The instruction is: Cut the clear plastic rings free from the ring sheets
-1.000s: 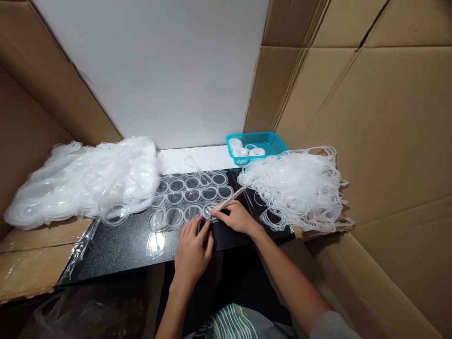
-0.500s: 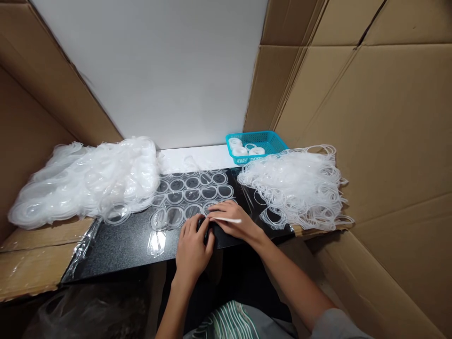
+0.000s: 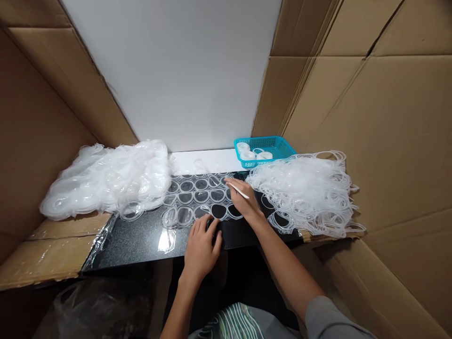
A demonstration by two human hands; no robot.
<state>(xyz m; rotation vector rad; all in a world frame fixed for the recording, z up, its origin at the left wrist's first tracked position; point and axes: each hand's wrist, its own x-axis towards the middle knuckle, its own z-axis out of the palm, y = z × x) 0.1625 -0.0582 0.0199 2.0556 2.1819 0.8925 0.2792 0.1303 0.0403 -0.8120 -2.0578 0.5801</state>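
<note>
A clear plastic sheet of punched rings (image 3: 197, 197) lies flat on a black speckled board (image 3: 141, 238). My left hand (image 3: 201, 247) presses down on the sheet's near edge, fingers spread. My right hand (image 3: 243, 200) reaches over the far right part of the sheet and holds a thin white stick (image 3: 237, 189) between its fingers. Two holes just left of that hand show bare black board.
A heap of clear plastic pieces (image 3: 109, 179) lies at the left, a tangle of loose clear rings (image 3: 307, 190) at the right. A turquoise basket (image 3: 264, 149) with white tape rolls stands behind. Cardboard walls enclose both sides; a white panel is at the back.
My right hand has moved from the sheet's near edge up and away to its far right part, still with the stick. My left hand stayed on the near edge. The view shifted slightly.
</note>
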